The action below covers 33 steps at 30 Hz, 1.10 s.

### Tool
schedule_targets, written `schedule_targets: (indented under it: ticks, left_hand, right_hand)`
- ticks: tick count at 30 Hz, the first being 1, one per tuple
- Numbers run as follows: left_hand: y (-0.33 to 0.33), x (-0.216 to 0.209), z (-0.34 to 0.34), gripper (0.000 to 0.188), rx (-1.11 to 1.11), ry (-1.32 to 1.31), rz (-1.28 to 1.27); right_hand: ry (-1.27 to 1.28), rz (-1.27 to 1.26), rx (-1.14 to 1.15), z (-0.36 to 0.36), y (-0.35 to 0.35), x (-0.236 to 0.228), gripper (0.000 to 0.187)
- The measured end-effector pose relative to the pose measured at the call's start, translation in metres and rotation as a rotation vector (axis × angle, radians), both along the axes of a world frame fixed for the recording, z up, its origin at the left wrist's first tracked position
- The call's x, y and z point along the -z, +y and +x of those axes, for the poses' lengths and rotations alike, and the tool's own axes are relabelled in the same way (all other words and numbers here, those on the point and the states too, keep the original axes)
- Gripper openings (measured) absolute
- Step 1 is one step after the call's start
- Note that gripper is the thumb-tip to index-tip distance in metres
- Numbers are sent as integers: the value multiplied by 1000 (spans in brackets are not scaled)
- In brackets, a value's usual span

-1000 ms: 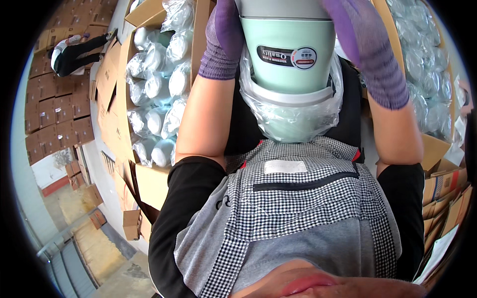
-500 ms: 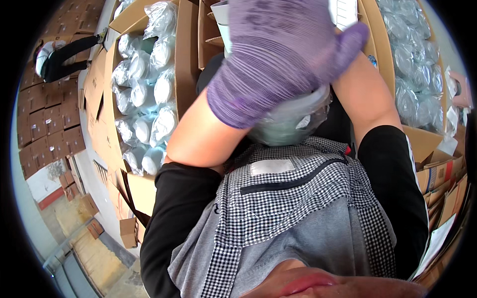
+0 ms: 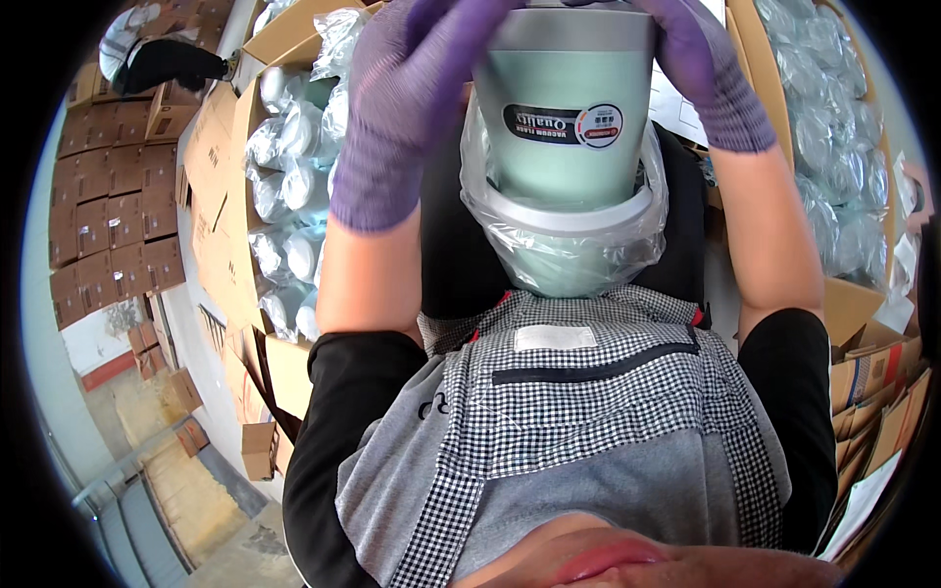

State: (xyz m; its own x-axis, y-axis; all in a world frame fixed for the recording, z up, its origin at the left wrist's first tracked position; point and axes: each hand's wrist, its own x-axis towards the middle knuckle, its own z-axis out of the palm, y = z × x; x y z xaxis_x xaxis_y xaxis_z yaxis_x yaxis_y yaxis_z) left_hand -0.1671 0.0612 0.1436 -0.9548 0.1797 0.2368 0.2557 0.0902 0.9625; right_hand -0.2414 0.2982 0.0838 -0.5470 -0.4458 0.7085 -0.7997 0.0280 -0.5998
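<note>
Nearest, my checked apron (image 3: 588, 402) meets a clear bag (image 3: 564, 255) around the near part of a pale green container (image 3: 569, 171), perhaps to protect its surface while leaving the far end within reach. The container sits between my dark-clad legs (image 3: 446, 250), presumably for steadiness, and a pale curved band (image 3: 578, 218) shows at the bag's mouth. Farther on, my gloved left hand (image 3: 412, 83) and right hand (image 3: 701, 59) flank its grey top (image 3: 573, 31), so the container lies between and nearer than them; the left fingers are blurred, and I cannot tell whether either hand grasps it. To left and right, cartons (image 3: 289, 377) hold film-wrapped items (image 3: 299, 186), probably packed closely against shifting. Far left, a co-worker (image 3: 162, 64) bends beside stacked brown boxes (image 3: 83, 186).
</note>
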Motion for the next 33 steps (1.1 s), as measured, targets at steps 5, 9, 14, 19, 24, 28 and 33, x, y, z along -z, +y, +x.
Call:
schedule_targets:
  ticks: [5,9,14,19,24,28,33]
  left_hand:
    - [17,14,6,39,-95,194,-186]
    - [-14,61,-8,47,12,152,153]
    - [-15,34,-14,48,245,166,154]
    - [27,-45,28,39,109,-44,-132]
    - [33,-35,27,34,25,325,-423]
    - [-6,-7,12,40,263,276,-148]
    - [5,6,-4,46,487,408,-68]
  right_hand:
    - [-374,-104,-1,7,-15,22,30]
    - [-171,112,293,57,-18,13,32]
    - [-205,183,234,78,-2,-20,35]
    - [-730,-299,-171,1,5,4,35]
    - [-1066,-741,-894,-6,-41,22,26]
    - [-422,-515,-277,35,-24,26,21]
    - [-257,-209,-199,55,36,7,45]
